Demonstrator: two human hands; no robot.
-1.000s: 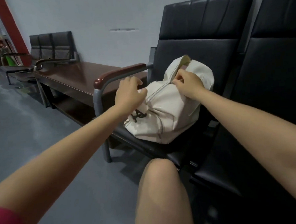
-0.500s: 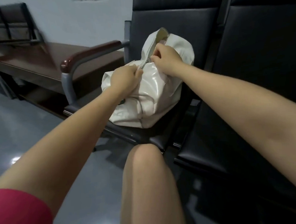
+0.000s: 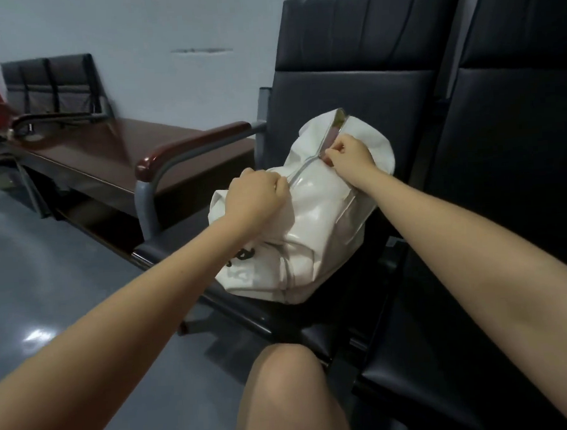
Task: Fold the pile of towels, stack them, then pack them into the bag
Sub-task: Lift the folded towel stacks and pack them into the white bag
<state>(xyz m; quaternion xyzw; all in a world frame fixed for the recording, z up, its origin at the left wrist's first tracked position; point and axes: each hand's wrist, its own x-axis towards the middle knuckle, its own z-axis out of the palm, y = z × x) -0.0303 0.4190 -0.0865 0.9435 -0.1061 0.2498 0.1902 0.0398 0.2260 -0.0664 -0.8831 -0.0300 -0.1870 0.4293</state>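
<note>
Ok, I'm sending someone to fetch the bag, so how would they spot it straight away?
Find the row of black padded seats against the wall. On the end seat, beside the wooden armrest, lies the bag: glossy white with a grey zip, the only pale thing there, gripped by the left hand and right hand.

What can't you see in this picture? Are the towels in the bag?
Head view only:
- Towels: hidden inside the white bag; only a pinkish sliver shows at the zip gap.
- Zip pull: covered by right hand fingers.
- What the left hand grips: hidden under its knuckles.
- Far chairs: blurred.
</note>
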